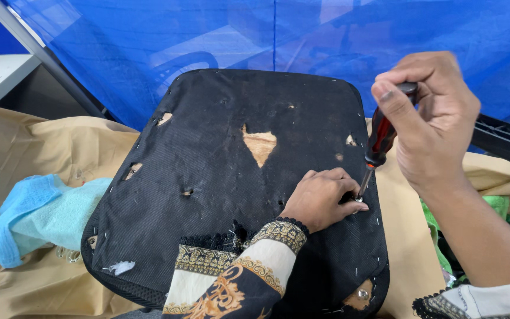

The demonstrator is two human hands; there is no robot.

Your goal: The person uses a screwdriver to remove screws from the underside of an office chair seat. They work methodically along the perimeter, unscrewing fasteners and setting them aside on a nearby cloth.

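A blue plastic sheet [278, 41] is seen hung across the whole background, well beyond both hands. Below it, tan fabric [48, 147] is spread out to the left of the left hand and continues under and beyond the right forearm. On this fabric an upturned seat cushion [219, 147] is laid, its underside covered in black cloth that is stapled along the edges and torn in several places, so that pale wood is exposed in a large pointed tear [260, 145] just above the left hand. A light blue towel [36, 215] is bunched well to the left of the left hand, beside the cushion's left edge. A black ribbed plastic part [506, 139] is partly seen behind the right hand, and green cloth [494, 207] shows just below the right wrist. The right hand [432, 118] is raised above the cushion's right side and is closed in a fist around the handle of a red and black screwdriver [379, 142], which is held nearly upright with its shaft angled down and leftward. The left hand [320, 198], in a patterned sleeve edged with black lace, is pressed knuckles-up on the black cloth near the cushion's right edge, its fingers curled inward; whether anything is pinched cannot be told. The screwdriver's tip [359, 198] is set against the cloth right at the left fingertips. A metal screw head [362, 293] is seen in a torn corner below the left hand.
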